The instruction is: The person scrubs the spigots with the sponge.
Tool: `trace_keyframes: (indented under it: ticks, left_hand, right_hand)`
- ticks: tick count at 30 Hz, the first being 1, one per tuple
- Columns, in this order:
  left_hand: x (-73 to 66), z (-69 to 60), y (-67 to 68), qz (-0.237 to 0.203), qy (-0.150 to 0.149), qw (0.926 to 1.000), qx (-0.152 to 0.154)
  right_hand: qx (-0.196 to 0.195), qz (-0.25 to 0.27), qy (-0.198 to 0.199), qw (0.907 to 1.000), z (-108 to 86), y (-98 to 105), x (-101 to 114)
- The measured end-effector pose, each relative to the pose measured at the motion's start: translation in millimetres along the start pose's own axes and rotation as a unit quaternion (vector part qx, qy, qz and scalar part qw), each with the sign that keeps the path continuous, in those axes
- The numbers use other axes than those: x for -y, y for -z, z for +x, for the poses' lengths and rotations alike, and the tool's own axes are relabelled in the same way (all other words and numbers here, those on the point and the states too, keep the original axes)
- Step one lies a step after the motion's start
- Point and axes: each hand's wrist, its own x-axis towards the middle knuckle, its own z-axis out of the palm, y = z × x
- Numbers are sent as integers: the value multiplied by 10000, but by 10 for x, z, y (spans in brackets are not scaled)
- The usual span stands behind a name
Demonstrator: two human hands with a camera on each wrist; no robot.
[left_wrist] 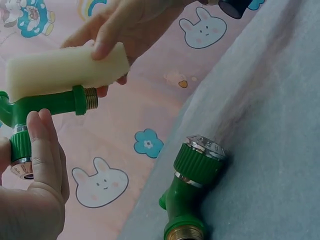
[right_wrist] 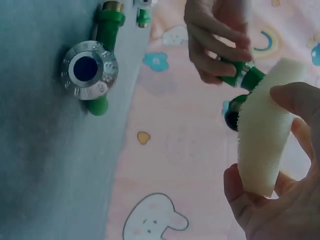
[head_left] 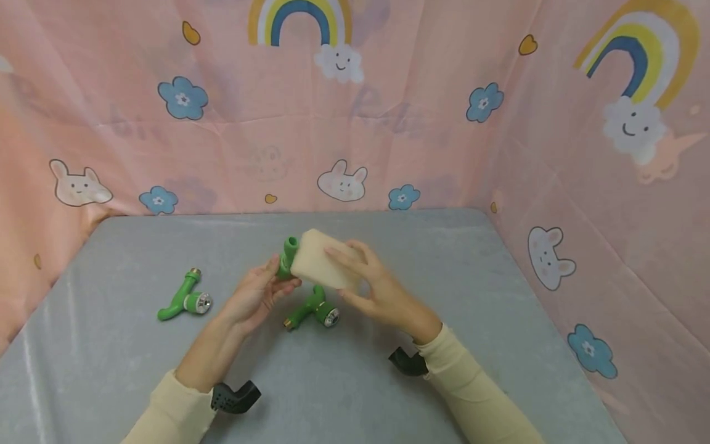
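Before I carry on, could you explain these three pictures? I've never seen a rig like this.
There's no robot here: the hands are a person's own, a bare left hand and a bare right hand. The widest picture is filmed from the person's head, looking forward and down; the other two are filmed from the left and right wrists.

On the grey tabletop lie a green tap with a silver-faced knob, towards the left, and a matching green tap, nearer the middle. The left hand holds a third green tap with a threaded end; the right hand holds a cream, block-shaped sponge against it.
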Motion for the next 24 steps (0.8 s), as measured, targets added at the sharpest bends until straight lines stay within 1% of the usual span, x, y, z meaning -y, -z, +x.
trace_keyframes:
  ticks: [2, 5, 9, 11, 14, 17, 19, 20, 22, 24]
  left_hand:
    - [-11, -12, 2, -30, 39, 10000, -18]
    - [-36, -24, 28, -171, 84, 9998, -60]
    - [-60, -32, 73, -389, 90, 9991, -120]
    - [-72, -39, 91, -396, 74, 9990, -187]
    - [-88, -47, 113, -301, 41, 9988, -396]
    - [-99, -41, 118, 130, -63, 9973, -714]
    - [-101, -30, 111, 586, -153, 9938, -936]
    - [-100, -22, 105, 845, -221, 9906, -1048]
    - [-97, -6, 85, 1352, -370, 9824, -1238]
    - [-88, 8, 61, 1885, -525, 9707, -1397]
  right_hand:
    - [-14, -147, -35, 9999, 2, -7, 4]
    - [-29, -254, -110, 9996, 5, 14, -46]
    - [78, -328, -285, 9990, 1, 65, -133]
    - [158, -298, -419, 9986, -6, 106, -167]
    - [176, -260, -610, 9976, -20, 176, -218]
    - [73, -171, -808, 9966, -39, 244, -237]
    - [-55, -95, -848, 9963, -44, 277, -219]
    - [-125, -18, -845, 9963, -46, 287, -202]
    - [-276, 38, -694, 9972, -46, 290, -151]
    - [-403, -35, -398, 9984, -37, 267, -96]
